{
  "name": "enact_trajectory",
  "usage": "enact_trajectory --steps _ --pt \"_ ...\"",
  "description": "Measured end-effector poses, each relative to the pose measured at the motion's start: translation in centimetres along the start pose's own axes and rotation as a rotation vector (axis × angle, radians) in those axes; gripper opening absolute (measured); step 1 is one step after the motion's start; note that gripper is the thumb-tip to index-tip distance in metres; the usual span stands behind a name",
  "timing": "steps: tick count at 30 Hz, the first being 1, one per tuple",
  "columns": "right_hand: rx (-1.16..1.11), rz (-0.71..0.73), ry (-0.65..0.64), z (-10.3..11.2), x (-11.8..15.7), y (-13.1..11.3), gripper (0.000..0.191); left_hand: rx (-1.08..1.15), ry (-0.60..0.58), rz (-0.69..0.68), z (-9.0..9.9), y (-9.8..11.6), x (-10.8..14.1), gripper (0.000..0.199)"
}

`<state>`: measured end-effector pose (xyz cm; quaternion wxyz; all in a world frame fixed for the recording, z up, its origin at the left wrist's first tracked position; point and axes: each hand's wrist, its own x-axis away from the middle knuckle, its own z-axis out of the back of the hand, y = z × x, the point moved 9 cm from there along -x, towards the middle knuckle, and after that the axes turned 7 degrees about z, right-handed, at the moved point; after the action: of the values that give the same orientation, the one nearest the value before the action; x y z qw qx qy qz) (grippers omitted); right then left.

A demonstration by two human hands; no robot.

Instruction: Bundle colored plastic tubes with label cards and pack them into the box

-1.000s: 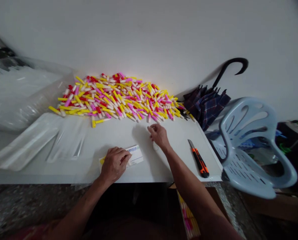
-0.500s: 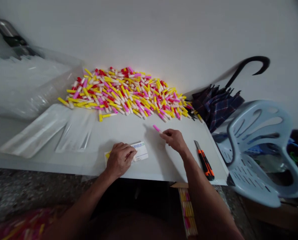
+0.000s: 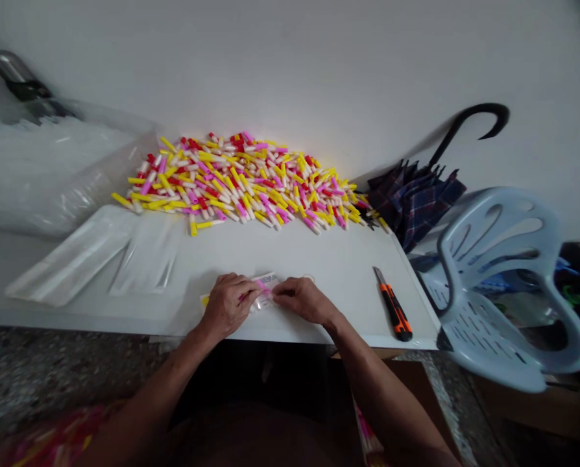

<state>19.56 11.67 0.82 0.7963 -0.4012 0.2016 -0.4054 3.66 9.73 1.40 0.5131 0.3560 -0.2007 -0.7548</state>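
Note:
My left hand [image 3: 230,305] is closed near the table's front edge, over a white printed card [image 3: 269,279]. Pink shows at its fingertips, but what it grips is mostly hidden. Close by on the right, my right hand [image 3: 302,298] pinches the end of a small pink-and-white plastic tube [image 3: 265,287], which lies between both hands above the card. Something clear and shiny shows beneath the fingers. Behind the hands, a large heap of similar tubes [image 3: 246,181], white with yellow, pink or red ends, rests against the wall.
Flat clear plastic sleeves [image 3: 71,259] lie on the white table [image 3: 338,259] at left, beside a big clear bag [image 3: 51,168]. An orange-black utility knife [image 3: 394,308] lies at right. A folded umbrella [image 3: 411,194] and a light-blue chair [image 3: 499,285] stand beyond.
My right hand has moved left and towards me with the pink-and-white tube, meeting my left hand over the card. The whole view has shifted slightly.

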Motion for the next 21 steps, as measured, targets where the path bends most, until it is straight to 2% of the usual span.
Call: enact_trajectory --steps 5,9,12,16,21 --pt "0.062 0.149 -0.152 -0.6 0.4 -1.3 0.016 0.021 -0.005 -0.010 -0.1 -0.4 0.0 0.013" --pt "0.059 0.175 -0.219 -0.8 0.6 -1.3 0.014 0.026 -0.010 0.000 -0.2 -0.5 0.1 0.015" --pt "-0.063 0.101 -0.164 -0.3 0.8 0.1 0.015 0.043 -0.030 0.010 -0.3 -0.6 0.0 0.017" --pt "-0.135 0.010 -0.016 0.2 0.7 1.9 0.016 0.055 -0.080 0.016 -0.5 -0.5 -0.3 0.018" --pt "-0.251 0.033 0.000 -1.4 0.5 1.5 0.012 0.030 -0.071 0.029 -0.3 -0.4 -0.3 0.017"
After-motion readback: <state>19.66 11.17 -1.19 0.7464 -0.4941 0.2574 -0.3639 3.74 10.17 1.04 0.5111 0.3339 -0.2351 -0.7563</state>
